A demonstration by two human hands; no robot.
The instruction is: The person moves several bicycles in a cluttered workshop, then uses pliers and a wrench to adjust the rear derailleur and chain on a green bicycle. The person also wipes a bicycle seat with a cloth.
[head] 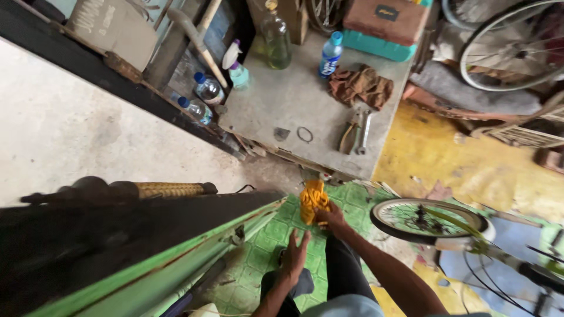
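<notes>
A: Where is the yellow cloth (312, 201)?

B: It is low in the middle of the view, over the green patterned floor (264, 258), just in front of the edge of the grey surface (299, 94). The right hand (332, 218) grasps it at its lower end, so the cloth stands up from the hand, away from the person.

A: And the left hand (295, 256)?

B: It is released, with the fingers spread, and it holds nothing. It is near the cloth, a little closer to the person and to the left, but it does not touch it.

A: What lies on the surface?

B: I see 2 tools, pliers (349, 136) and a wrench (363, 131), side by side. Beside them is a small ring (304, 134). Further back there is a brown rag (361, 86), a blue bottle (331, 54) and a clear glass bottle (275, 38).

A: What is to the right of the hands?

B: A small bicycle wheel (432, 221) with a white rim is there, near the right arm. To the left is a long green beam (194, 249).
</notes>
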